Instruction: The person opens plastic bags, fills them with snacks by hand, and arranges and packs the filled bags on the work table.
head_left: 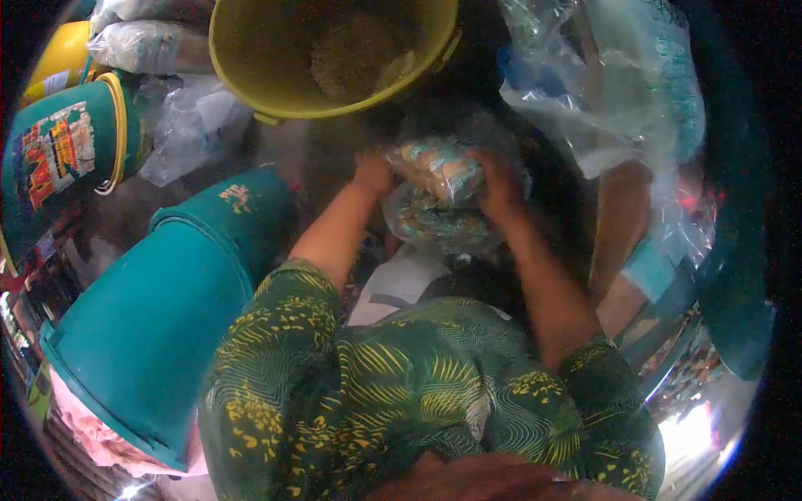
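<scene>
Nearest, below the yellow tub (334,111), is a green patterned shirt (434,376). Between shirt and tub, the left hand (374,174) and right hand (501,196) grip opposite sides of a clear plastic packet (443,171), seemingly to stop its soft load slumping; finger detail is blurred. A teal bucket (159,301) stands left of the tub. Clear sheeting (652,75) hangs to the tub's right; filled bags (150,46) lie to its left, probably stacked to save room.
</scene>
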The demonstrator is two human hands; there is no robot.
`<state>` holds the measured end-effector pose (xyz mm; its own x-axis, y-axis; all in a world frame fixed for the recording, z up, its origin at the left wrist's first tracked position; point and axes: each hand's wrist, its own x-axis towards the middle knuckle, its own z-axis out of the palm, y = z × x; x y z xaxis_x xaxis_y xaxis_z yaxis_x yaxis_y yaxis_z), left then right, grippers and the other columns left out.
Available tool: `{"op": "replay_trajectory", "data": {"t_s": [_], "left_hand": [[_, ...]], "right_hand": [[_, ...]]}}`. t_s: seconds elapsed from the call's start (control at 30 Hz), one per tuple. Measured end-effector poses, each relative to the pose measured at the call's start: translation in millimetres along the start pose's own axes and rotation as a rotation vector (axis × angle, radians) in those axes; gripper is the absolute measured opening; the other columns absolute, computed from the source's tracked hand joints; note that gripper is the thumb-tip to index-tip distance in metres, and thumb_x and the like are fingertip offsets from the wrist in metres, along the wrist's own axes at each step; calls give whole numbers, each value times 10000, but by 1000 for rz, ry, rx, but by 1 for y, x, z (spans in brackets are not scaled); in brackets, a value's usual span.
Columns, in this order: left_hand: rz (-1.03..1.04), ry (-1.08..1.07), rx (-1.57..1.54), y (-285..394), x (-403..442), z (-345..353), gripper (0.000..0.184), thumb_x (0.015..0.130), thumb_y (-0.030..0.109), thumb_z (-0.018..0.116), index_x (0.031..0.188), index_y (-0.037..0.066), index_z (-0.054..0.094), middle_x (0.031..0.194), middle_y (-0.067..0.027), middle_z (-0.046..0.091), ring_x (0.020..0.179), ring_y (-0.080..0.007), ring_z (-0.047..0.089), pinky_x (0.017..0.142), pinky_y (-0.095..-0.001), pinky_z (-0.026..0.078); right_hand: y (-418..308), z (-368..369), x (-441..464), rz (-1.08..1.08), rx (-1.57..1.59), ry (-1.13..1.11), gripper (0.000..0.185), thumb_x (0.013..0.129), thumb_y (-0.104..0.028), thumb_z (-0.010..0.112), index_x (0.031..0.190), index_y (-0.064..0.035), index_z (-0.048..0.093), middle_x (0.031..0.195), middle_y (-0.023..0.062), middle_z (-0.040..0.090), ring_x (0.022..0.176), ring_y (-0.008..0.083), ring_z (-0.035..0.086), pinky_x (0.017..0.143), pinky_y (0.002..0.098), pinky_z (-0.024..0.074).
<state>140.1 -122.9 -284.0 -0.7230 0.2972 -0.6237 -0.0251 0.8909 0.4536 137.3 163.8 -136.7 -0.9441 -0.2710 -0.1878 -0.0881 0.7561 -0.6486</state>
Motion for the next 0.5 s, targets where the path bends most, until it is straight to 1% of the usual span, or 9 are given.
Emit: {"op": "replay_trajectory", "data": {"t_s": [0.07, 0.13, 0.17, 0.23, 0.3, 0.37, 0.4, 0.47, 0.5], "left_hand": [[-11, -59, -101, -24, 41, 32, 437, 942, 325, 594, 1337, 143, 636, 1363, -186, 620, 1275, -383, 570, 1102, -481, 426], [-120, -303, -155, -32, 75, 33, 455, 939, 327, 568, 1353, 145, 611, 1368, -189, 609, 1277, -351, 573, 1077, -515, 439], [-95, -268, -76, -33, 80, 28, 448, 953, 335, 542, 1351, 144, 614, 1372, -192, 605, 1277, -356, 572, 1079, -515, 438], [-38, -203, 86, -8, 76, -30, 441, 982, 352, 491, 1347, 142, 622, 1380, -198, 598, 1276, -367, 569, 1081, -515, 435], [50, 14, 94, 12, 48, -69, 433, 984, 345, 498, 1343, 137, 624, 1373, -203, 602, 1257, -377, 583, 1072, -508, 447], [67, 94, 96, 18, 34, -93, 439, 990, 352, 496, 1350, 132, 618, 1370, -205, 603, 1257, -385, 583, 1072, -505, 447], [46, 65, 93, 18, 32, -100, 450, 994, 364, 491, 1359, 128, 610, 1371, -205, 601, 1266, -388, 576, 1076, -506, 442], [-28, -64, 84, 21, 30, -114, 474, 1004, 384, 481, 1388, 125, 581, 1384, -207, 591, 1279, -394, 564, 1087, -507, 428], [-81, -166, 78, 23, 29, -121, 488, 1009, 393, 477, 1409, 126, 561, 1396, -209, 583, 1283, -397, 560, 1094, -507, 421]], "right_hand": [[-4, -7, 5, -50, 17, -5, 708, 610, 98, 727, 1265, -147, 620, 1288, 130, 638, 1246, 362, 568, 1064, 451, 452], [-9, -4, 6, -87, 83, -20, 715, 599, 98, 728, 1262, -146, 621, 1288, 131, 638, 1242, 369, 568, 1062, 457, 452], [-12, -2, 5, -103, 117, -27, 718, 593, 98, 728, 1260, -145, 621, 1288, 132, 638, 1240, 373, 568, 1061, 460, 452], [-22, -6, 3, -87, 6, -77, 721, 608, 112, 712, 1275, -144, 614, 1299, 137, 632, 1243, 383, 564, 1071, 463, 443], [-24, -8, 0, -60, -96, -116, 716, 635, 119, 693, 1295, -145, 604, 1314, 140, 625, 1248, 386, 558, 1082, 466, 435], [-18, -2, 8, -34, -186, -139, 705, 673, 119, 670, 1320, -148, 592, 1333, 143, 616, 1255, 382, 553, 1092, 469, 427], [-14, 3, 14, 34, -210, -143, 699, 689, 124, 647, 1330, -150, 586, 1336, 143, 615, 1259, 383, 550, 1097, 472, 422], [-6, 13, 24, 174, -253, -153, 690, 723, 134, 602, 1350, -152, 576, 1341, 145, 613, 1267, 383, 542, 1107, 477, 413], [-8, 13, 23, 134, -250, -107, 674, 727, 125, 600, 1342, -150, 583, 1334, 145, 618, 1261, 382, 547, 1103, 478, 415]]}}
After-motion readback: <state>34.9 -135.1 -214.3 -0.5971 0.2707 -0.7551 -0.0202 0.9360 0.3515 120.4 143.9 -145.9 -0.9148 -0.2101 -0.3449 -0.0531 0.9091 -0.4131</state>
